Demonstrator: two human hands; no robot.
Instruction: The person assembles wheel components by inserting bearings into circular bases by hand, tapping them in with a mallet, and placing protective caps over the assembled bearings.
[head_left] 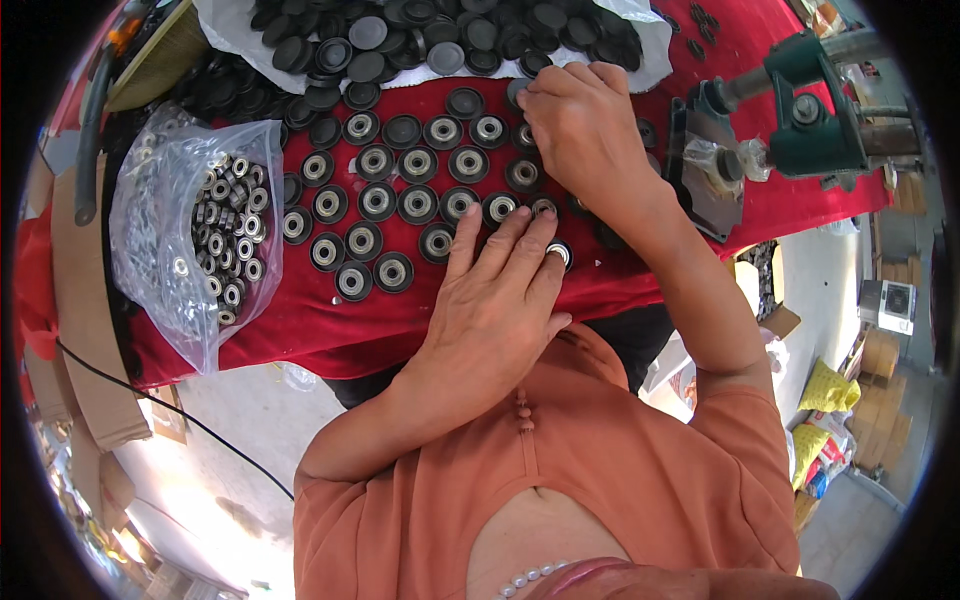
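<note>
Rows of round black caps lie on the red cloth, most with a silver ball bearing seated in the middle. My left hand is laid over the near right of the rows, fingers stretched and slightly apart, its fingertips touching bearings in their caps. Beyond it, my right hand is closed, with the edge of a dark round cap showing at its fingertips. The rest of that cap is hidden by the fingers. A few caps are partly covered by my hands.
A clear plastic bag of loose bearings sits at the left. A heap of black caps covers a white sheet at the back. On the right stands a green hand press. A black cable hangs at the lower left.
</note>
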